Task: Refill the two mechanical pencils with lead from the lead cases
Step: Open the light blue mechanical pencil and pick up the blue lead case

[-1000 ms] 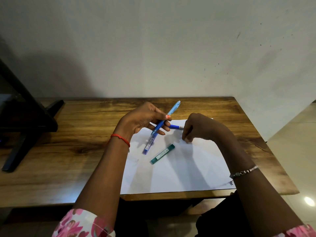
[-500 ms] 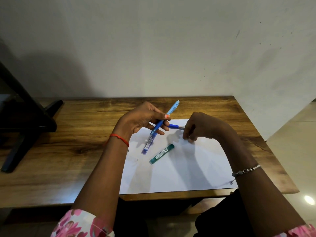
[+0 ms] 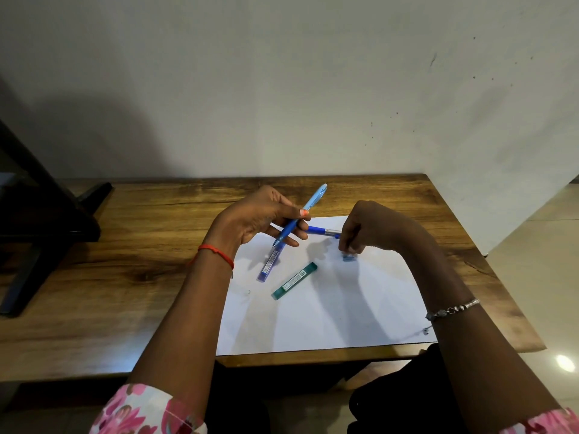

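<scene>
My left hand (image 3: 263, 219) holds a light-blue mechanical pencil (image 3: 308, 206) tilted, its top end pointing up to the right. A second, darker blue pencil (image 3: 322, 230) lies flat on the white paper (image 3: 329, 314) between my hands. My right hand (image 3: 372, 228) has its fingertips down on the paper, touching a small blue cap (image 3: 348, 257). A purple lead case (image 3: 269, 264) and a green lead case (image 3: 294, 280) lie on the paper below my left hand.
The paper sits on a wooden table (image 3: 125, 277) against a pale wall. A dark stand (image 3: 40, 220) occupies the table's left end. The table's right edge drops to a tiled floor (image 3: 551, 277).
My right hand has lowered its fingertips to the paper, and a small blue cap now shows under them. My left hand keeps the light-blue pencil almost still.
</scene>
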`<state>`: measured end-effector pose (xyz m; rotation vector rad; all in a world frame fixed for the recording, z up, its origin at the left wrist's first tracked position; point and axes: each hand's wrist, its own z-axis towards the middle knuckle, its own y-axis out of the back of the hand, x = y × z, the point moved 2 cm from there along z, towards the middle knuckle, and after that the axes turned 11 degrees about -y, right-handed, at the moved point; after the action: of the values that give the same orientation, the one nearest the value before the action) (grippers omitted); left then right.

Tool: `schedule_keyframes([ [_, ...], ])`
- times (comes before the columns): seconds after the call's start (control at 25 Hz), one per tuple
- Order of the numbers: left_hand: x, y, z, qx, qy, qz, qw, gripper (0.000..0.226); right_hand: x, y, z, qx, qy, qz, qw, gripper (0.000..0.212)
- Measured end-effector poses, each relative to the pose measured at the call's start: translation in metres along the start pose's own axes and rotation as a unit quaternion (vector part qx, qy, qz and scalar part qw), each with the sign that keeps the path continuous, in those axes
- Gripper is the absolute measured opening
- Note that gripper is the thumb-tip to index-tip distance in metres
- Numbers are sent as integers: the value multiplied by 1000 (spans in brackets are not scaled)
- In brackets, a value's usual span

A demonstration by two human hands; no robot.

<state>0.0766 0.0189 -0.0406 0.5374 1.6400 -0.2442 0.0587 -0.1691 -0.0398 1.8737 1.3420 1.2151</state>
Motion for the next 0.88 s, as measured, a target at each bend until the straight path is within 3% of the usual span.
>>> schedule_keyframes([
  [0.36, 0, -1, 0, 4, 27, 8, 1000, 17, -5, 2, 6, -33, 11, 53, 998, 19],
  [0.56, 1, -1, 0, 10, 41, 22, 999, 14, -7, 9, 8, -146, 29, 164, 975, 14],
  [0.68, 1, -2, 0, 17, 45, 34, 998, 16, -3, 16, 3, -244, 84, 190, 947, 22],
  [0.88, 2, -8, 1, 41, 37, 107, 993, 25, 8, 10, 1, -173, 183, 73, 965, 23],
])
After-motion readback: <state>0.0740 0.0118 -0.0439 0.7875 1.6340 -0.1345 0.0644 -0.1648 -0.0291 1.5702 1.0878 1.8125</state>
